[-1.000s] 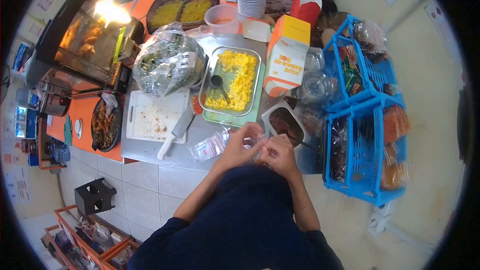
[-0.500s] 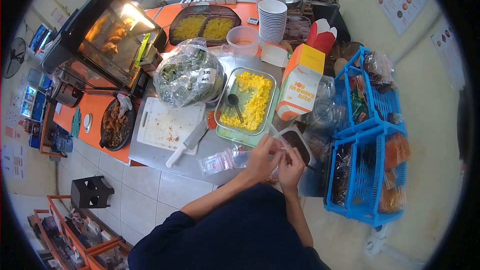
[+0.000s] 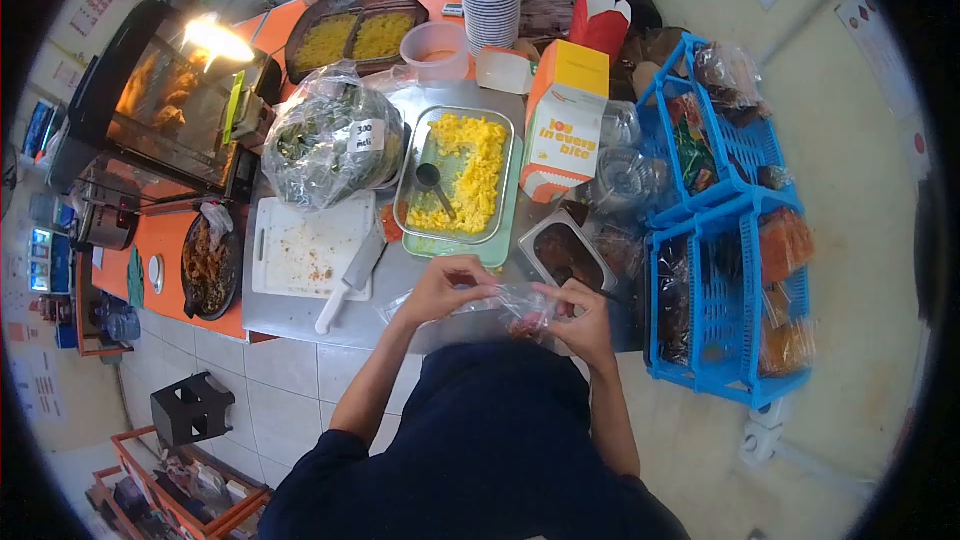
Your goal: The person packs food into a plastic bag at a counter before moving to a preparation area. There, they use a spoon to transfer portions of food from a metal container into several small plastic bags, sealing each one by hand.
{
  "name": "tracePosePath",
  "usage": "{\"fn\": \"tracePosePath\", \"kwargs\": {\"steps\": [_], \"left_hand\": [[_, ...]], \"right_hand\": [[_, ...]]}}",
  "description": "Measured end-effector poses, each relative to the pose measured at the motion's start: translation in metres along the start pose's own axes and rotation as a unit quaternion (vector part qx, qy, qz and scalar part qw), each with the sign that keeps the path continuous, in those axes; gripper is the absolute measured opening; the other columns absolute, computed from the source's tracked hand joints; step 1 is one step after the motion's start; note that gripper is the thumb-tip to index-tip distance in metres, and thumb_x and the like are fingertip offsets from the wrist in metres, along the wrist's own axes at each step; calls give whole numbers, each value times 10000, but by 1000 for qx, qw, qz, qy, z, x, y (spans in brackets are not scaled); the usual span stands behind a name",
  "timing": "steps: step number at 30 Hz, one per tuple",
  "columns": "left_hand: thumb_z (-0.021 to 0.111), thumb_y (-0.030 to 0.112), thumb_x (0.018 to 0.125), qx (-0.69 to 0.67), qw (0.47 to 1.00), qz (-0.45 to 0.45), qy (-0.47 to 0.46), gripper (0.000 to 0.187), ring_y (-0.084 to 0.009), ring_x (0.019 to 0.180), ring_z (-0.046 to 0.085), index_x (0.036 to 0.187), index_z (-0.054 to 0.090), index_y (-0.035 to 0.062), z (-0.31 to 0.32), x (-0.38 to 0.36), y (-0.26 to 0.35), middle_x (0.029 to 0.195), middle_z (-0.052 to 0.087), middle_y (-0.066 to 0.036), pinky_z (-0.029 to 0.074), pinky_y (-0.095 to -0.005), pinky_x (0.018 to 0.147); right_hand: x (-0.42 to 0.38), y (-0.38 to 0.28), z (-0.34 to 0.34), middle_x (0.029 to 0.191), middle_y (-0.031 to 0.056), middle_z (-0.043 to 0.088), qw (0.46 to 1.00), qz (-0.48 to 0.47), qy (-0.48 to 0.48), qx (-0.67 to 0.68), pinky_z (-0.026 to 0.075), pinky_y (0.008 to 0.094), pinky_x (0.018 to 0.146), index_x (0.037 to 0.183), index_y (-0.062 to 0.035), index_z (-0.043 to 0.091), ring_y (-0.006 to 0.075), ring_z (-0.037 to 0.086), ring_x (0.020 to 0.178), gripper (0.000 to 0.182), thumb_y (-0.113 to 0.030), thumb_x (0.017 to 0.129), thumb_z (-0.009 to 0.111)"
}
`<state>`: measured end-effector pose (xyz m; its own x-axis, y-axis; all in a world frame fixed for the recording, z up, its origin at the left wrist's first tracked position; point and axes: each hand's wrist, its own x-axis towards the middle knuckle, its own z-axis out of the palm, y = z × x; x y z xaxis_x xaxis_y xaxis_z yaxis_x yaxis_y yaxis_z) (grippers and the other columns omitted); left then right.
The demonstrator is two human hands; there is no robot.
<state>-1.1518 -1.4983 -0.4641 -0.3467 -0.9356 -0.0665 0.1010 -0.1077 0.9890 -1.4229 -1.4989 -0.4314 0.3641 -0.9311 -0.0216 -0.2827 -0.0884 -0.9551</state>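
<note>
both hands (image 3: 512, 308) on clear bag (image 3: 527, 308)

This looks like a food shop's kitchen. Just beyond the left grip (image 3: 452, 290), a tray (image 3: 430, 152) of yellow food sits on the steel surface (image 3: 400, 265); farther left stands a lit fried-food case (image 3: 195, 140).

Over on the left, a lit glass display case (image 3: 180, 105) holds browned food, with a black pan (image 3: 210, 265) of dark food just in front. A stack of white bowls (image 3: 488, 5) stands beside a red carton (image 3: 600, 25). A black stool (image 3: 192, 408) sits on the tiled floor (image 3: 270, 380).
</note>
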Motion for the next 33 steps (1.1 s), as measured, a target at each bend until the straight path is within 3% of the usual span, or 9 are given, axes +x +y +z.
{"fn": "tracePosePath", "kwargs": {"steps": [3,8,13,15,21,23,30,32,33], "left_hand": [[758,22,908,2,999,14,30,84,-130,898,696,989,741,7,-8,-7,-3,982,699,-63,563,-268,826],[738,310,910,-11,997,31,-63,593,-257,1361,514,1410,559,44,-8,-1,35,1353,616,-123,371,-426,1161],[770,432,869,214,974,6,-79,677,-283,1321,564,1383,583,33,-10,7,85,1383,624,-148,398,-429,1138],[791,444,849,357,913,30,-196,656,-325,1257,604,1324,629,23,6,12,83,1320,664,-171,444,-431,1089],[775,378,882,283,927,-22,-247,550,-366,1163,639,1241,664,-23,35,18,54,1209,700,-216,503,-429,1001],[767,369,891,266,934,-10,-239,540,-368,1151,645,1239,662,-31,43,17,48,1215,694,-223,506,-434,994],[787,293,886,238,951,-11,-196,494,-353,1171,655,1273,669,10,52,10,30,1260,686,-200,498,-418,1026],[792,277,882,217,957,-13,-191,503,-344,1186,653,1295,664,21,50,3,18,1274,685,-188,491,-409,1040],[796,267,883,209,964,-29,-164,515,-326,1208,647,1314,655,23,48,-1,10,1294,682,-174,485,-401,1054]], "right_hand": [[-3,0,-6,726,-37,502,998,-7,34,-48,388,249,595,1178,-110,782,67,465,665,513,-163,691,932],[-4,-11,8,717,-1,533,999,-22,-10,-31,422,276,627,1138,-133,791,118,511,653,474,-169,683,918],[-6,-17,4,721,-5,570,978,-126,-4,-166,457,337,703,1113,-184,795,187,581,694,436,-204,691,902],[-9,-17,3,722,-9,580,977,-131,-8,-166,464,353,727,1103,-195,796,200,596,709,421,-212,694,896],[-21,6,7,715,5,580,976,-154,35,-153,466,341,665,1090,-165,794,191,584,679,400,-173,699,877],[-26,-1,9,705,19,575,994,-41,23,-102,469,342,632,1094,-149,791,196,570,661,409,-145,693,871],[-63,18,21,709,-14,545,992,88,88,-36,436,267,622,977,-55,706,86,526,663,264,-142,782,861],[-83,44,20,720,-32,548,928,267,255,-42,414,236,606,951,-36,652,51,514,672,269,-191,852,847],[-86,64,16,720,-32,548,928,269,255,-43,414,236,606,951,-36,652,51,514,672,269,-191,852,847]]}}
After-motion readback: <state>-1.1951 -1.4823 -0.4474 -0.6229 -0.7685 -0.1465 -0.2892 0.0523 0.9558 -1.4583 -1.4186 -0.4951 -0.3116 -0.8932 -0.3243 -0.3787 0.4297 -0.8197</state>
